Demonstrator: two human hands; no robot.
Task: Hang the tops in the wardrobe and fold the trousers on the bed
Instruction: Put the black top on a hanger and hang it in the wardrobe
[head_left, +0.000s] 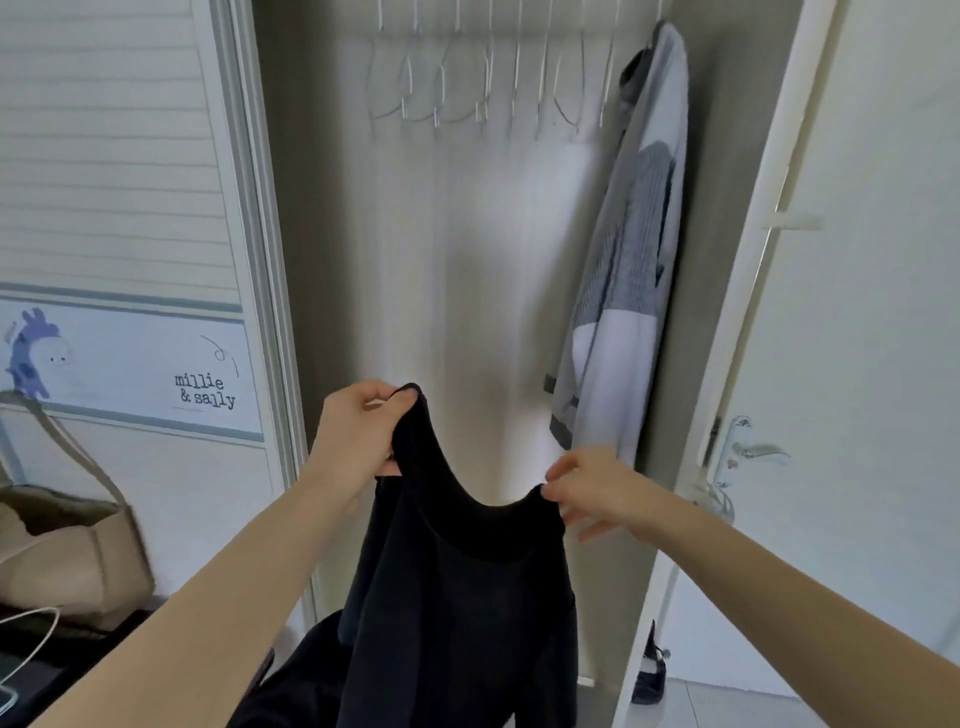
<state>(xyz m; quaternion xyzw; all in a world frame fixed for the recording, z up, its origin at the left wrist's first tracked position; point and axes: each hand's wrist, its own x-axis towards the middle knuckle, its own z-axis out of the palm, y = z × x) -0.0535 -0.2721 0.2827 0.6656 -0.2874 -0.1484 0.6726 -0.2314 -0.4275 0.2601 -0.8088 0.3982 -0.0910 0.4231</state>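
The left hand (358, 434) grips one side of the neckline of the black fabric top (462, 587); the right hand (592, 491) pinches the other side. The top hangs between both hands before the open white wardrobe (322, 260). Inside hang empty wire hangers (467, 88) and a grey-and-white garment (628, 249).

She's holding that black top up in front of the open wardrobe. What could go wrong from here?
1. Both hands, left hand and right hand, hold the black fabric top, so taking one of the empty white hangers means freeing a hand; the top may sag or slip.
2. Reaching in could nudge the grey-and-white hanging garment.
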